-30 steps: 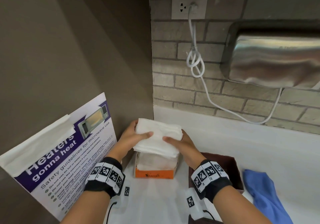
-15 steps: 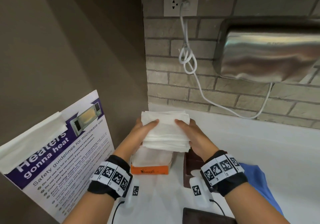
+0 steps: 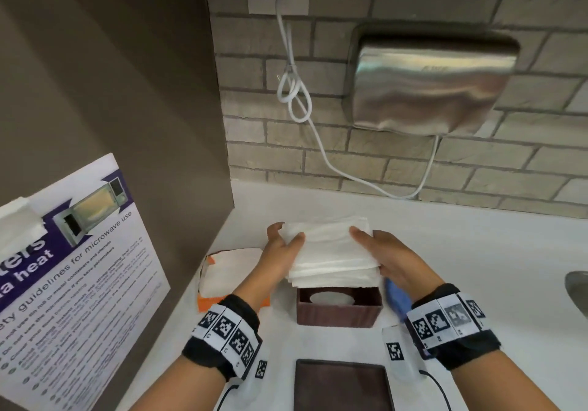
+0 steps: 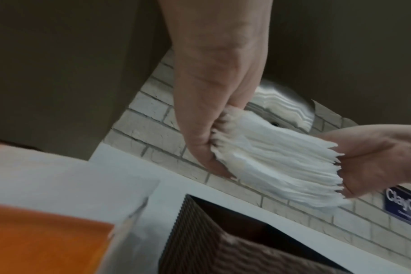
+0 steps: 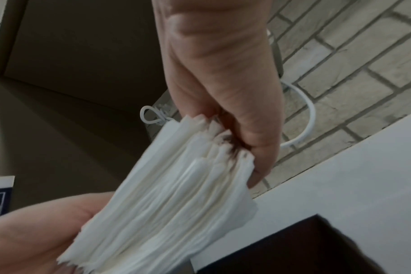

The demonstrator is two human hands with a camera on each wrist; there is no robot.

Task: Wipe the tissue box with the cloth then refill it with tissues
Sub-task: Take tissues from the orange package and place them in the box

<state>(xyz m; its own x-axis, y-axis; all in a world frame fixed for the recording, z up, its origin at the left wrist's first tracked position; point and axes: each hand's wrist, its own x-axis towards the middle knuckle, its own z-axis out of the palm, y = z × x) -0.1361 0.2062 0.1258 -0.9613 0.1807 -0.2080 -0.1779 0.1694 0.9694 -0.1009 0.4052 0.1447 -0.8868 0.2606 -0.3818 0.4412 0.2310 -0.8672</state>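
two hands (image 3: 283,261), one tissue stack (image 3: 331,251), two boxes (image 3: 339,310)

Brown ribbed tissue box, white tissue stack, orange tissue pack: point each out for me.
Brown ribbed tissue box (image 3: 339,315): head view, front wall.
White tissue stack (image 3: 331,248): head view, top sheet.
Orange tissue pack (image 3: 222,267): head view, white top face.

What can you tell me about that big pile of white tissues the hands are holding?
The stack of tissues is a thick pile of thin, soft-looking white paper sheets, folded flat, with ragged layered edges that fan out at the ends. It is held level in the air just above the open brown tissue box. The left hand grips one end and the right hand grips the other, thumbs on top. Nothing else touches it.
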